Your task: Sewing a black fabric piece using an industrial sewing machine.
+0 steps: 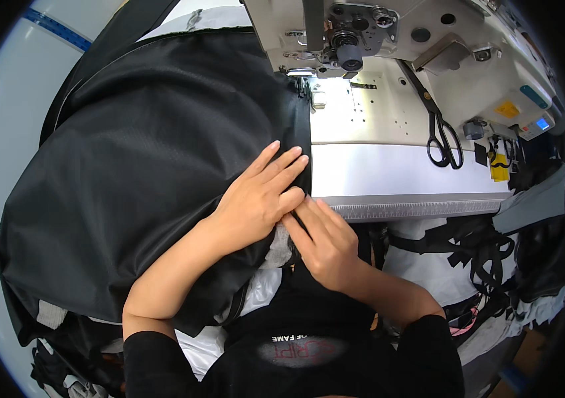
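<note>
A large sheet of black leather-like fabric (156, 139) covers the left side of the table. Its right edge runs up under the presser foot (302, 85) of a sewing machine (362, 40). My left hand (256, 196) lies flat on the fabric beside that edge, fingers stretched toward the machine, thumb reaching my right hand. Just below, at the table's front, my right hand (329, 242) has the fabric's edge between its fingers; the fingertips are partly hidden under the left thumb.
Black scissors (443, 136) rest on the machine bed, right of the needle. A metal ruler (422, 207) runs along the table's front edge. Black straps (475, 245) and pale cloth (422, 265) hang at the lower right. A small control panel (540, 126) is at far right.
</note>
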A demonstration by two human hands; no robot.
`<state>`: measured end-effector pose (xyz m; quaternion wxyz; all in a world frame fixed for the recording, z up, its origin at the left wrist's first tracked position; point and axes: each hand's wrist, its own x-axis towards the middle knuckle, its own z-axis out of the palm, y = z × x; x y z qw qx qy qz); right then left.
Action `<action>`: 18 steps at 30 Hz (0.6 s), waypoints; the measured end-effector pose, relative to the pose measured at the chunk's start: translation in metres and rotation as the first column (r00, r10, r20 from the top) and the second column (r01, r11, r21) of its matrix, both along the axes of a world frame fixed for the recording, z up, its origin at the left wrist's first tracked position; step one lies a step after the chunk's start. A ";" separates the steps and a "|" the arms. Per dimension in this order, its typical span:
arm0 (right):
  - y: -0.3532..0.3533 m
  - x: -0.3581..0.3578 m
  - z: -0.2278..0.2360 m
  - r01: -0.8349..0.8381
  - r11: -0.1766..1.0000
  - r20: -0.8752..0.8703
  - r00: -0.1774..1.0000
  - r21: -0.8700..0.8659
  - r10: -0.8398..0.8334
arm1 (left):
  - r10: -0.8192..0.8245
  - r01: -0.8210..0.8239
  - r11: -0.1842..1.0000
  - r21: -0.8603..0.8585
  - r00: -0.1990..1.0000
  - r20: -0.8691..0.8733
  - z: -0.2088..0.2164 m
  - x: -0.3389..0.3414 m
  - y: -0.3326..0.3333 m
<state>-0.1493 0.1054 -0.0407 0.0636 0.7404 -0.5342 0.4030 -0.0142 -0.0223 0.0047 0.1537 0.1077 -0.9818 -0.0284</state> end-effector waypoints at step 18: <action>-0.052 -0.025 0.000 0.065 0.994 -0.023 0.997 -0.086 -0.067 | -0.041 0.071 0.993 0.097 0.959 -0.282 -0.030 -0.021 -0.060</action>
